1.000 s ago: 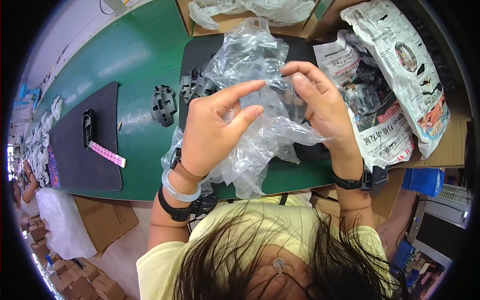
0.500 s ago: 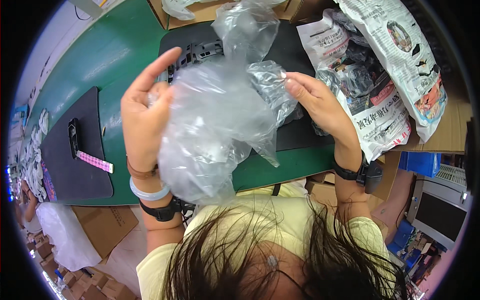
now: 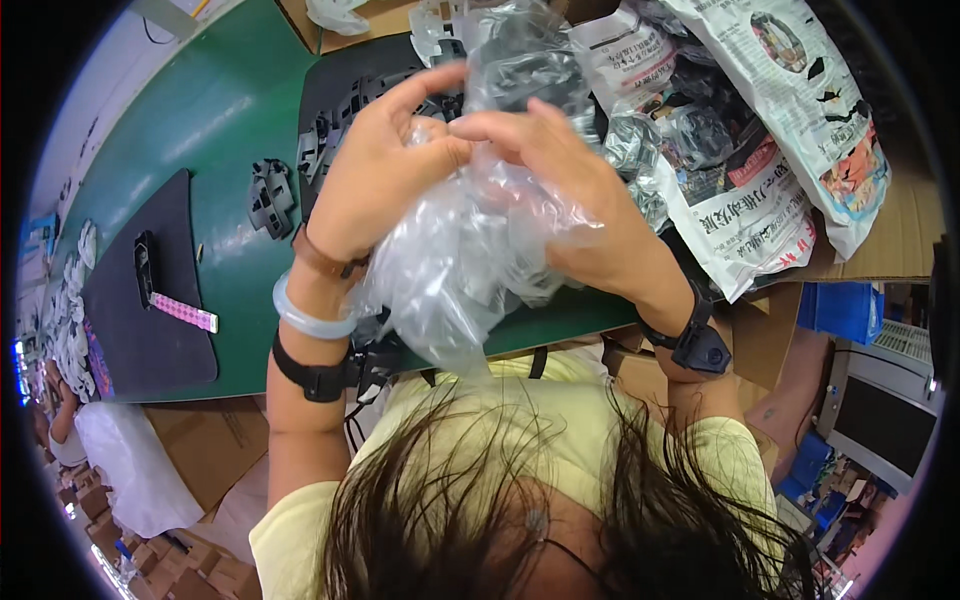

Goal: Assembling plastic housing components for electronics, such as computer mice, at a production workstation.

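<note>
A crumpled clear plastic bag (image 3: pixel 440 270) hangs beneath my two hands, in front of my chest. My left hand (image 3: pixel 385 175) pinches its upper edge between thumb and fingers. Close against it, my right hand (image 3: pixel 575 200) is closed on the same bag, its fingertips slightly blurred. Just beyond my hands, more clear plastic (image 3: pixel 525 65) covers dark shapes that I cannot make out. Grey moulded plastic parts (image 3: pixel 350 115) lie on the black mat (image 3: pixel 320 75) at the far left of my hands. Another grey part (image 3: pixel 270 198) rests on the green table beside that mat.
Newspaper sheets (image 3: pixel 750 240) with plastic-wrapped dark pieces lie at the right, over a cardboard box (image 3: pixel 910 235). On the left, a second dark mat (image 3: pixel 180 340) carries a black part (image 3: pixel 145 270) with a pink patterned strip (image 3: pixel 185 312). A box (image 3: pixel 345 42) stands at the back.
My hands have come together from apart, the right moving left and both moving up with the bag. More grey parts now show at the left, one of them on the green table.
</note>
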Action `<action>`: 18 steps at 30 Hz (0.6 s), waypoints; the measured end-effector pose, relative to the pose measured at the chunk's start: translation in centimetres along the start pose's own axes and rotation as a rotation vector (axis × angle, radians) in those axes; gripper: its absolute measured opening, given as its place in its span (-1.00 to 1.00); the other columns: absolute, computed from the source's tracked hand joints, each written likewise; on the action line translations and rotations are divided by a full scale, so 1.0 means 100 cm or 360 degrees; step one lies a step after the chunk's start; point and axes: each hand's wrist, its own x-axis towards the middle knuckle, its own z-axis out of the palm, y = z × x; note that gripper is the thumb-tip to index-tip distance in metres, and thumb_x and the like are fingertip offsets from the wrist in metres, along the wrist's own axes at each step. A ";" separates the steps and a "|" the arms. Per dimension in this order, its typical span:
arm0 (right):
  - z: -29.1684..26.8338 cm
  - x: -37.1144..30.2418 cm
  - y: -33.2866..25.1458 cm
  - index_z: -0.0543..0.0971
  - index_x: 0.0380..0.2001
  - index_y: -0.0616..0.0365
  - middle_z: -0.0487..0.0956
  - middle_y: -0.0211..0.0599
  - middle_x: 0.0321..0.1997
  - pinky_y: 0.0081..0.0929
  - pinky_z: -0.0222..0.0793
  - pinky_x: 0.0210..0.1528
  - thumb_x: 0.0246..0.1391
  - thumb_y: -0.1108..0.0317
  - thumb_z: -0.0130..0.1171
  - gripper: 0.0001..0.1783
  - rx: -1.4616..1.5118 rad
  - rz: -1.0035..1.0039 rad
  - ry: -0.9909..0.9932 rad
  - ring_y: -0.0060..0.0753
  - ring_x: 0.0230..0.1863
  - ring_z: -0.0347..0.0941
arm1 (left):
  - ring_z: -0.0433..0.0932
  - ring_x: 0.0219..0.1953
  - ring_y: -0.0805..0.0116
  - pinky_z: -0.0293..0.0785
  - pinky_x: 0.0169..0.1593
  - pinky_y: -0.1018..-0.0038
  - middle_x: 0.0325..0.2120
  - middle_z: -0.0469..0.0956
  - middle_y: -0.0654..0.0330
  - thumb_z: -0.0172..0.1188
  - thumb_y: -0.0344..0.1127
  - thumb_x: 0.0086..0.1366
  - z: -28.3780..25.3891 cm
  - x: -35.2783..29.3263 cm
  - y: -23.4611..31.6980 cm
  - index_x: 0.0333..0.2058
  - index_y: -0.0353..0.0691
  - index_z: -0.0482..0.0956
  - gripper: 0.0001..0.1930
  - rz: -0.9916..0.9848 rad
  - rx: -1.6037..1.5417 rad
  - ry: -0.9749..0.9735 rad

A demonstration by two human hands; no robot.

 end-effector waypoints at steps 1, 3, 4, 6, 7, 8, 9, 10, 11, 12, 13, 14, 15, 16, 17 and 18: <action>0.002 -0.005 0.002 0.34 -0.04 0.15 0.47 -0.31 -0.18 -0.50 0.34 -0.11 0.09 0.60 -0.14 -0.66 -0.0006 -0.0019 0.0007 -0.47 -0.16 0.44 | 0.24 -0.58 0.74 0.17 -0.52 0.74 -0.61 0.33 0.45 0.19 -0.42 0.10 -0.003 0.006 -0.005 -0.08 -0.38 0.43 -0.62 -0.0012 -0.0037 -0.0006; 0.005 -0.032 0.014 0.25 0.05 0.16 0.44 -0.24 -0.13 -0.45 0.32 -0.05 0.10 0.60 -0.17 -0.60 0.0829 0.0482 0.0668 -0.42 -0.07 0.40 | 0.31 -0.54 0.73 0.24 -0.48 0.74 -0.55 0.41 0.42 0.17 -0.40 0.12 -0.007 0.013 -0.012 -0.31 -0.35 0.50 -0.83 -0.0171 -0.0159 0.0028; -0.002 -0.045 0.023 0.25 0.06 0.21 0.44 -0.21 -0.10 -0.48 0.32 -0.05 0.13 0.55 -0.15 -0.61 0.0704 0.0748 0.0929 -0.40 -0.06 0.39 | 0.34 -0.52 0.73 0.27 -0.46 0.74 -0.54 0.43 0.41 0.15 -0.41 0.14 -0.007 0.013 -0.016 -0.33 -0.34 0.50 -0.85 -0.0179 -0.0165 0.0020; -0.002 -0.055 0.044 0.36 -0.07 0.28 0.42 -0.11 -0.14 -0.34 0.28 -0.04 0.06 0.36 0.05 -0.64 -0.0108 0.0990 0.0749 -0.19 -0.07 0.36 | 0.39 -0.50 0.72 0.35 -0.40 0.73 -0.50 0.47 0.39 0.09 -0.40 0.18 -0.008 0.013 -0.019 -0.33 -0.33 0.48 -0.88 -0.0222 -0.0183 0.0003; 0.002 -0.053 0.051 0.43 -0.15 0.29 0.42 -0.09 -0.18 -0.27 0.26 -0.05 0.02 0.28 0.12 -0.63 -0.0681 0.0945 0.0474 -0.12 -0.08 0.33 | 0.39 -0.50 0.72 0.35 -0.40 0.73 -0.50 0.47 0.39 0.09 -0.40 0.18 -0.010 0.010 -0.018 -0.33 -0.33 0.48 -0.88 -0.0231 -0.0174 -0.0008; 0.007 -0.049 0.047 0.48 -0.25 0.29 0.41 -0.09 -0.21 -0.22 0.21 -0.07 -0.02 0.21 0.15 -0.64 -0.0789 0.0960 0.0333 -0.10 -0.10 0.30 | 0.41 -0.49 0.71 0.37 -0.40 0.73 -0.48 0.48 0.38 0.08 -0.40 0.20 -0.010 0.006 -0.016 -0.31 -0.32 0.47 -0.87 -0.0186 -0.0261 0.0052; 0.012 -0.039 0.043 0.53 -0.35 0.28 0.40 -0.09 -0.25 -0.16 0.17 -0.09 -0.07 0.15 0.18 -0.63 -0.0903 0.0967 0.0194 -0.08 -0.12 0.27 | 0.43 -0.49 0.70 0.39 -0.39 0.72 -0.47 0.49 0.37 0.07 -0.40 0.21 -0.010 0.004 -0.011 -0.30 -0.32 0.46 -0.87 -0.0131 -0.0352 0.0111; 0.016 -0.035 0.045 0.57 -0.47 0.22 0.40 -0.18 -0.28 -0.19 0.12 -0.12 -0.05 0.11 0.15 -0.66 -0.0930 0.0897 0.0162 -0.18 -0.16 0.27 | 0.46 -0.48 0.67 0.41 -0.38 0.72 -0.44 0.50 0.33 0.07 -0.39 0.21 -0.010 0.002 -0.003 -0.26 -0.32 0.45 -0.85 -0.0192 -0.0381 0.0147; 0.020 -0.034 0.049 0.57 -0.47 0.22 0.40 -0.18 -0.28 -0.19 0.12 -0.12 -0.05 0.11 0.15 -0.66 -0.0931 0.0902 0.0173 -0.18 -0.16 0.27 | 0.46 -0.48 0.67 0.41 -0.38 0.72 -0.44 0.50 0.33 0.07 -0.39 0.21 -0.010 0.004 -0.003 -0.26 -0.32 0.45 -0.85 -0.0190 -0.0374 0.0138; 0.024 -0.033 0.053 0.57 -0.48 0.19 0.41 -0.21 -0.30 -0.17 0.11 -0.12 -0.05 0.13 0.14 -0.69 -0.0814 0.0875 0.0159 -0.19 -0.17 0.27 | 0.47 -0.47 0.66 0.42 -0.38 0.72 -0.43 0.51 0.32 0.08 -0.40 0.21 -0.012 0.004 -0.005 -0.26 -0.32 0.45 -0.85 -0.0170 -0.0452 0.0109; 0.027 -0.031 0.055 0.57 -0.48 0.16 0.42 -0.25 -0.33 -0.16 0.09 -0.11 -0.05 0.14 0.13 -0.72 -0.0699 0.0845 0.0144 -0.20 -0.17 0.27 | 0.49 -0.46 0.64 0.43 -0.38 0.71 -0.43 0.52 0.30 0.08 -0.41 0.21 -0.014 0.005 -0.006 -0.26 -0.32 0.45 -0.86 -0.0149 -0.0530 0.0081; 0.025 -0.028 0.054 0.56 -0.49 0.14 0.45 -0.27 -0.38 -0.17 0.11 -0.11 -0.04 0.21 0.12 -0.78 -0.0628 0.0889 0.0130 -0.20 -0.20 0.30 | 0.44 -0.48 0.67 0.38 -0.39 0.74 -0.45 0.50 0.34 0.10 -0.41 0.19 -0.015 0.008 -0.004 -0.28 -0.33 0.47 -0.85 -0.0223 -0.0391 0.0032; 0.023 -0.028 0.056 0.56 -0.49 0.14 0.45 -0.27 -0.38 -0.17 0.11 -0.11 -0.04 0.21 0.12 -0.78 -0.0624 0.0882 0.0132 -0.20 -0.20 0.30 | 0.44 -0.48 0.67 0.38 -0.39 0.74 -0.45 0.50 0.34 0.10 -0.41 0.19 -0.014 0.007 -0.004 -0.28 -0.33 0.47 -0.85 -0.0220 -0.0388 0.0039; 0.018 -0.029 0.060 0.55 -0.49 0.15 0.45 -0.26 -0.42 -0.24 0.14 -0.14 -0.04 0.25 0.11 -0.81 -0.0285 0.0902 0.0148 -0.22 -0.24 0.32 | 0.40 -0.50 0.69 0.34 -0.41 0.76 -0.48 0.48 0.36 0.11 -0.41 0.18 -0.012 0.006 -0.005 -0.30 -0.33 0.47 -0.86 -0.0215 -0.0235 -0.0004; 0.014 -0.030 0.062 0.54 -0.49 0.16 0.44 -0.24 -0.45 -0.30 0.18 -0.17 -0.05 0.29 0.11 -0.84 0.0053 0.0914 0.0161 -0.24 -0.29 0.34 | 0.36 -0.52 0.71 0.29 -0.42 0.77 -0.50 0.47 0.39 0.12 -0.42 0.16 -0.007 0.004 -0.004 -0.31 -0.34 0.48 -0.86 -0.0208 -0.0083 -0.0045; 0.009 -0.033 0.060 0.49 -0.47 0.21 0.41 -0.37 -0.53 -0.53 0.21 -0.32 0.00 0.34 0.06 -0.85 0.0446 0.0852 0.0381 -0.45 -0.43 0.34 | 0.25 -0.56 0.74 0.18 -0.47 0.78 -0.58 0.38 0.47 0.15 -0.42 0.12 0.002 0.002 0.002 -0.34 -0.35 0.49 -0.86 -0.0138 -0.0012 -0.0001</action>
